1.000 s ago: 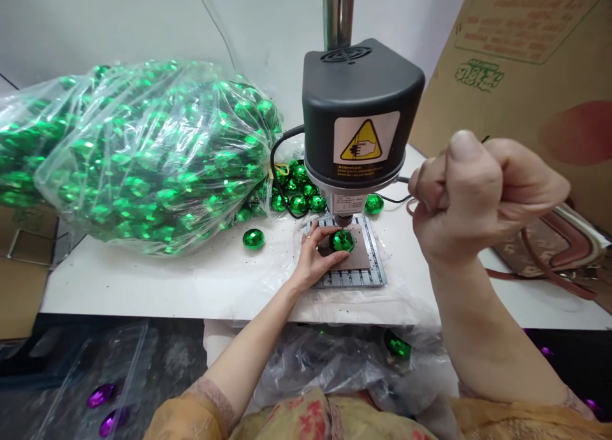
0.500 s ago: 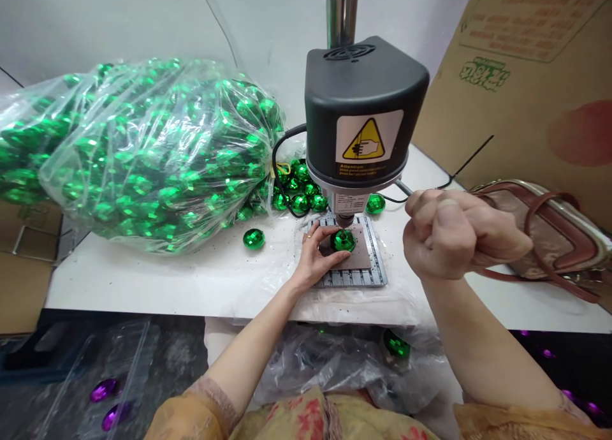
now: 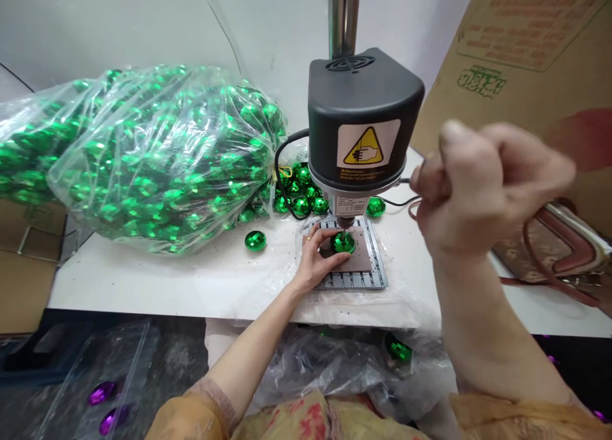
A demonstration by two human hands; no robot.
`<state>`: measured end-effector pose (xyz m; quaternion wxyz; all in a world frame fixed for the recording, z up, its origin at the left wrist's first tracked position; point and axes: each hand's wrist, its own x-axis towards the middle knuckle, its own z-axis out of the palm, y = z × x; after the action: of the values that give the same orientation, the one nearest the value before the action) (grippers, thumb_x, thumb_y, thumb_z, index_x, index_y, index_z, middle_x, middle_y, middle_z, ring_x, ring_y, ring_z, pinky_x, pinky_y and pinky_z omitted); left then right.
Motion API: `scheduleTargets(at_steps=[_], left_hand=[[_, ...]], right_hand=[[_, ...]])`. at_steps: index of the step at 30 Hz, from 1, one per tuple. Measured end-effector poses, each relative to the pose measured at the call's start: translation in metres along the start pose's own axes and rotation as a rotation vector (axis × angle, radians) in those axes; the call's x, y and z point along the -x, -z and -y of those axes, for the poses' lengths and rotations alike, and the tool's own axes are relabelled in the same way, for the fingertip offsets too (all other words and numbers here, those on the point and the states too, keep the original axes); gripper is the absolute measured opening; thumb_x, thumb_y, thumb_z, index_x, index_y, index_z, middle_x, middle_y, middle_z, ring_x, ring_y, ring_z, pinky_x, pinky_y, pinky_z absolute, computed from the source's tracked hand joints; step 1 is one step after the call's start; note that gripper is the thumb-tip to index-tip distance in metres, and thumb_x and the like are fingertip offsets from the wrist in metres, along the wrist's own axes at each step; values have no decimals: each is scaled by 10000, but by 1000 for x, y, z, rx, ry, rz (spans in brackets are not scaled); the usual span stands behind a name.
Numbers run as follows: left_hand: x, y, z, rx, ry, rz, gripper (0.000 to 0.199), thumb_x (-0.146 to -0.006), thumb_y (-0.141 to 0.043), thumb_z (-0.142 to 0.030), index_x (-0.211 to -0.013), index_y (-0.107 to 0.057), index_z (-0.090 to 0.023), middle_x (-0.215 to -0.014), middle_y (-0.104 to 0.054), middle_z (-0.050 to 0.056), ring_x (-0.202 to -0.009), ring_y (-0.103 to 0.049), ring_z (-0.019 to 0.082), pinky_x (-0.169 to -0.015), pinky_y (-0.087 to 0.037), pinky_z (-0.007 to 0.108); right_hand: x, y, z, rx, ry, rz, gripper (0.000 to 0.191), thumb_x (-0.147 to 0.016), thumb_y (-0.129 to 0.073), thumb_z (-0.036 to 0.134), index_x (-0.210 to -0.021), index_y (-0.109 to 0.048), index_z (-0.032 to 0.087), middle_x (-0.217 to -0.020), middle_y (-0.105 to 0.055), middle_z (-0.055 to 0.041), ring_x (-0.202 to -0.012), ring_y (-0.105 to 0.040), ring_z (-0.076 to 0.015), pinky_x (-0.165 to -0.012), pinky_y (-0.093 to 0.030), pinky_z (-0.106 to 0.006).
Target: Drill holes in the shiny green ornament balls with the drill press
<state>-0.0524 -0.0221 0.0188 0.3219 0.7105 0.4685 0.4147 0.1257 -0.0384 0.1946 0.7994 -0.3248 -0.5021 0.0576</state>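
A left hand [image 3: 312, 263] pinches a green faceted bead [image 3: 343, 243] between thumb and fingers, on a brown pad [image 3: 364, 260] just beyond its palm and under the black drill press [image 3: 366, 99]. The right hand [image 3: 471, 194], curled in a fist, appears to grip the lever [image 3: 404, 181] beside it. Good work here calls for a level, centred bead, fingertips low on its sides away from the bit, and slow, even lever pressure.

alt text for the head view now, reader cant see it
Left hand holds a faceted green ball under a black drill, the right hand closed around its lever. A clear bag of similar balls lies left.
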Motion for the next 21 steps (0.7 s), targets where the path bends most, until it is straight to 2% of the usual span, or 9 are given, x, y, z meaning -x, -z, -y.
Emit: scheduleTargets(at_steps=[4, 6, 10, 12, 13, 15, 18, 20, 21], left_hand=[[27, 7, -18, -57, -96, -147, 420, -749, -838, -405, -1071, -654, -208, -1270, -643, 117, -1424, -454, 358, -1139, -404, 553], [55, 13, -26, -67, -226, -82, 420, -752, -831, -423, -1066, -642, -218, -1156, -675, 100, -1246, -601, 335, -1011, -516, 508], [116, 20, -26, -312, -541, 234, 459, -796, -789, -493, -1191, -650, -305, -1087, -725, 79, -919, -700, 267, -729, -595, 402], [131, 25, -20, -428, -669, 222, 542, -783, -747, -623, -1221, -650, -318, -1117, -729, 89, -933, -709, 280, -728, -607, 408], [133, 30, -15, -443, -704, 162, 565, -788, -717, -663, -1227, -643, -315, -1132, -725, 89, -957, -712, 282, -751, -615, 414], [122, 45, -6, -451, -650, -52, 474, -869, -666, -599, -1230, -618, -294, -1136, -707, 86, -990, -709, 271, -796, -619, 423], [82, 82, 10, -606, -290, -404, 270, -977, -577, -326, -1232, -606, -240, -1116, -665, 117, -1051, -666, 282, -866, -582, 471], [50, 109, 23, -753, -39, -468, 367, -938, -623, -294, -1287, -599, -184, -1162, -618, 168, -1126, -611, 350, -940, -523, 571], [37, 120, 29, -796, 48, -425, 434, -887, -684, -275, -1302, -602, -174, -1173, -603, 177, -1131, -598, 379, -944, -504, 603]], right_hand=[[-33, -16, 3, -70, -69, 43, 430, -816, -647, 184, -497, -361, 215, -415, -333, 72, -349, -322, -54, -351, -190, -255], [-38, -18, -1, -98, -81, 69, 424, -820, -653, 203, -506, -369, 227, -415, -348, 69, -340, -307, -65, -329, -185, -275], [-34, -17, -5, -130, -33, 61, 404, -828, -644, 194, -517, -391, 238, -434, -347, 60, -355, -291, -78, -350, -206, -305], [-32, -17, -4, -134, -11, 54, 400, -834, -624, 169, -512, -397, 236, -433, -339, 60, -358, -280, -75, -362, -214, -301], [-32, -18, -4, -125, -11, 52, 397, -841, -615, 165, -509, -407, 232, -436, -344, 58, -359, -281, -74, -366, -219, -299], [-32, -19, -3, -101, -13, 46, 402, -849, -607, 164, -502, -416, 230, -441, -350, 55, -359, -286, -77, -369, -224, -298], [-32, -20, -3, -99, -3, 23, 416, -847, -616, 172, -505, -390, 242, -432, -343, 57, -352, -287, -88, -364, -217, -306], [-32, -20, -4, -114, 8, 16, 410, -840, -619, 171, -509, -388, 242, -424, -344, 60, -346, -286, -90, -362, -213, -309], [-32, -20, -4, -116, 2, 18, 408, -844, -618, 179, -510, -390, 239, -425, -347, 60, -349, -291, -88, -367, -218, -308]])
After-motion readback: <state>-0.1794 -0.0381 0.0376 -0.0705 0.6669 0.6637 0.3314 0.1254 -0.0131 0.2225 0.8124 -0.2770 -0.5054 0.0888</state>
